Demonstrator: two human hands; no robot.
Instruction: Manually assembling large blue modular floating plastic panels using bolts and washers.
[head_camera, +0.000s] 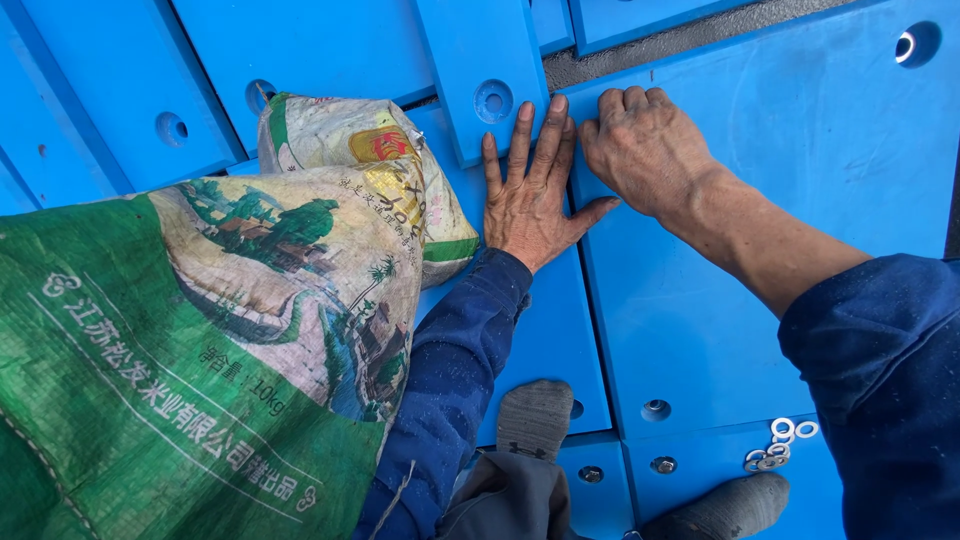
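Your left hand (530, 195) lies flat and your right hand (640, 145) curls, both empty, on the stiff, smooth, heavy-looking blue panel (700, 320) centre-right; grip its edges, not its slick face.

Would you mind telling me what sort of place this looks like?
Probably an outdoor work site where flooring is being fitted: blue panels with bolt holes cover the ground, loose washers lie nearby, and a woven sack sits beside the hands.

We see a floor of bright blue panels (820, 150) in even daylight, a grey gap (640, 50) toward one o'clock.
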